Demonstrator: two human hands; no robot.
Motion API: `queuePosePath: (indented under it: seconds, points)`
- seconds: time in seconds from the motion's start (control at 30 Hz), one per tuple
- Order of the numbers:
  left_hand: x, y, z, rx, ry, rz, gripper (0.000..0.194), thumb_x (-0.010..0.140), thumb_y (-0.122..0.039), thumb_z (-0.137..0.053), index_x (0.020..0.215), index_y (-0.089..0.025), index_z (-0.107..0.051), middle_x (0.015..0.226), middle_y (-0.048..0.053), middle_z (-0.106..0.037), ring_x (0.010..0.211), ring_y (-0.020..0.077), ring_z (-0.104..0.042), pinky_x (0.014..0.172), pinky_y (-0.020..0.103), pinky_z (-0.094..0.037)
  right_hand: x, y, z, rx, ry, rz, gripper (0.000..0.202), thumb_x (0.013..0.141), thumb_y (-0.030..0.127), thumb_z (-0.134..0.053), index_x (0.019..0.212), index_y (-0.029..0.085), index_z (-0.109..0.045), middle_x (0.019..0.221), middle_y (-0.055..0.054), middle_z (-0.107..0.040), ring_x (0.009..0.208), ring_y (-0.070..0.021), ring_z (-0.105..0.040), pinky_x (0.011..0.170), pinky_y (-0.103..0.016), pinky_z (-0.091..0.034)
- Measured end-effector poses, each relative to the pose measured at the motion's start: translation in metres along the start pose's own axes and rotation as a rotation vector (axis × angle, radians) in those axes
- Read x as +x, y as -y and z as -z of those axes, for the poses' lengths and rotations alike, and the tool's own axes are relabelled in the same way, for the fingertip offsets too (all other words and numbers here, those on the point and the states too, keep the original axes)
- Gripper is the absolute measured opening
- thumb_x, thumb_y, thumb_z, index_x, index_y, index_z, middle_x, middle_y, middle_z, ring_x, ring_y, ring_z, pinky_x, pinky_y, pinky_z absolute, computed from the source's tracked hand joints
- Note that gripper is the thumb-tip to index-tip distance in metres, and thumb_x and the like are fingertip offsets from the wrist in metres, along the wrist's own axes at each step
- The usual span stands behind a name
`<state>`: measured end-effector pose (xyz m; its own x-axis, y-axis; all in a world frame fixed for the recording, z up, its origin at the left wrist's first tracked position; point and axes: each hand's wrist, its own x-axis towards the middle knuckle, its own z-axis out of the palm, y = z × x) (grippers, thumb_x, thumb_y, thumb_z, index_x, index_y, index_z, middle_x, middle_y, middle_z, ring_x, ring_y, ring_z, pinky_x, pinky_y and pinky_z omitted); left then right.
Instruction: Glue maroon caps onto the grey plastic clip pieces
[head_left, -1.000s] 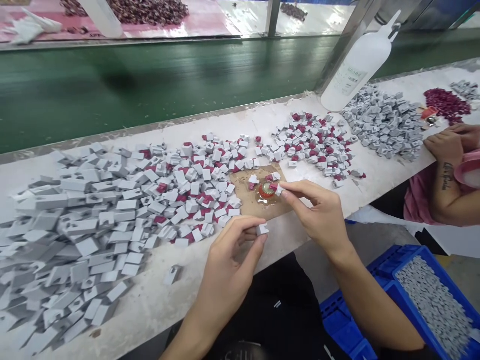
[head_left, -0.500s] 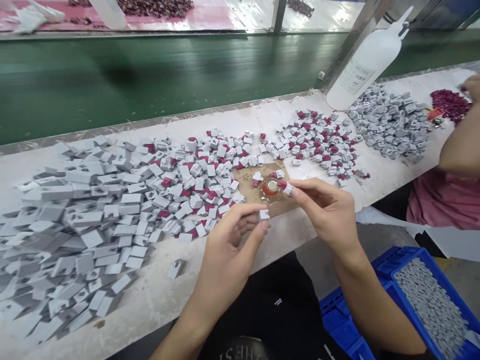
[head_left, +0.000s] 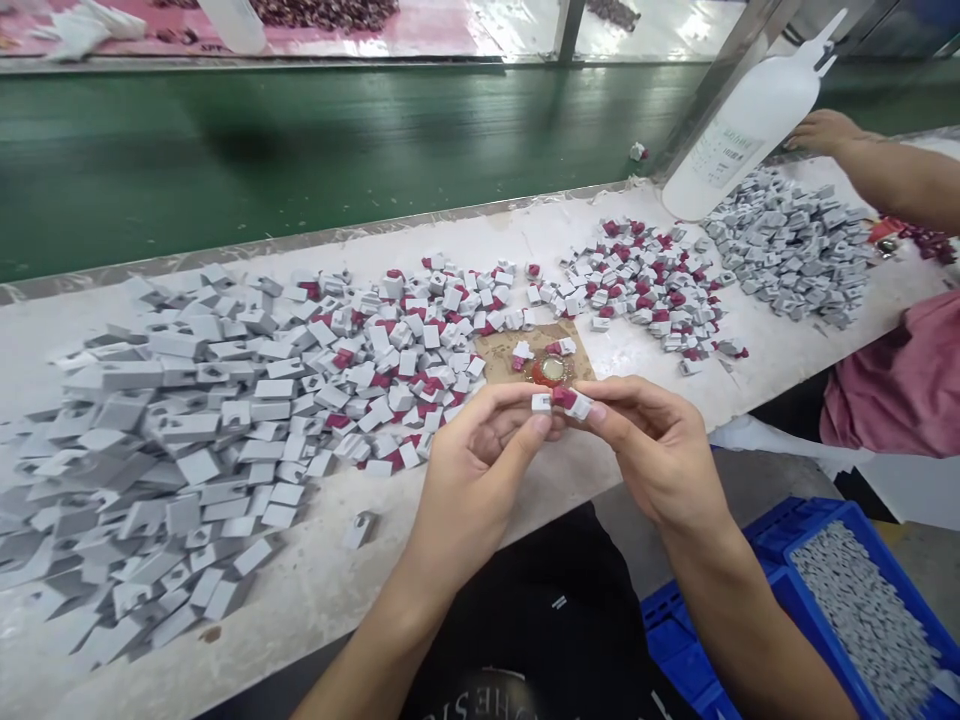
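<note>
Between the fingertips of my left hand (head_left: 487,450) is a small light-grey plastic block (head_left: 541,403). My right hand (head_left: 660,440) pinches a grey-and-dark-red plastic piece (head_left: 574,401), its red end turned toward the block. The two parts meet or nearly meet; I cannot tell whether they are joined. Just beyond my fingers, a brown card (head_left: 499,350) lies on the table with a wet, red-rimmed puddle (head_left: 551,371) on it. Two more grey-and-red pieces rest on the card, one of them a grey-and-red piece (head_left: 522,354) at its left.
A large heap of grey blocks (head_left: 187,430) covers the left. Joined grey-and-red pieces (head_left: 652,285) lie beyond the card. A white squeeze bottle (head_left: 750,125) leans near a green conveyor belt (head_left: 337,150). At right are another person's arm (head_left: 892,175) and a blue crate (head_left: 787,550).
My hands have come together, bringing the grey block and the red end of the other piece close. The other person's arm has reached out toward the belt, where a small piece now shows.
</note>
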<state>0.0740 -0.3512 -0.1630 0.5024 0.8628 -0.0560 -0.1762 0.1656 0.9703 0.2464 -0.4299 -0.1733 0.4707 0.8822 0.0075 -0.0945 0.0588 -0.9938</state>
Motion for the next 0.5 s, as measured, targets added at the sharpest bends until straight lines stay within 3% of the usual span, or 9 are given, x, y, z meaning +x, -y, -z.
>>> queuePosePath:
  seconds: [0.2,0.33,0.5]
  points:
    - [-0.004,-0.003,0.006,0.064,0.048,-0.035,0.010,0.108,-0.021,-0.084,0.116,-0.025,-0.089,0.110,0.004,-0.091,0.104,0.0200,-0.091,0.095,0.026,-0.076,0.003,0.015,0.000,-0.061,0.155,0.021,0.009,0.103,0.030,-0.093,0.111,0.033,-0.098,0.105,-0.004,-0.093,0.099,-0.0244,-0.091,0.088,-0.036,-0.078]
    - [-0.013,-0.017,0.017,0.215,0.043,-0.094,0.014,0.110,-0.024,-0.082,0.119,-0.032,-0.090,0.115,0.002,-0.090,0.103,0.0203,-0.090,0.092,0.024,-0.076,0.003,0.023,-0.006,0.048,0.264,-0.005,0.012,0.104,0.027,-0.092,0.112,0.033,-0.097,0.105,-0.004,-0.093,0.097,-0.0218,-0.090,0.088,-0.033,-0.077]
    - [-0.022,-0.036,0.032,0.357,0.036,-0.149,0.013,0.110,-0.032,-0.083,0.121,-0.036,-0.090,0.113,0.001,-0.089,0.097,0.0219,-0.089,0.087,0.026,-0.077,0.001,0.027,-0.021,0.123,0.292,0.011,0.012,0.106,0.026,-0.091,0.114,0.033,-0.096,0.103,-0.002,-0.090,0.097,-0.0167,-0.088,0.090,-0.025,-0.072]
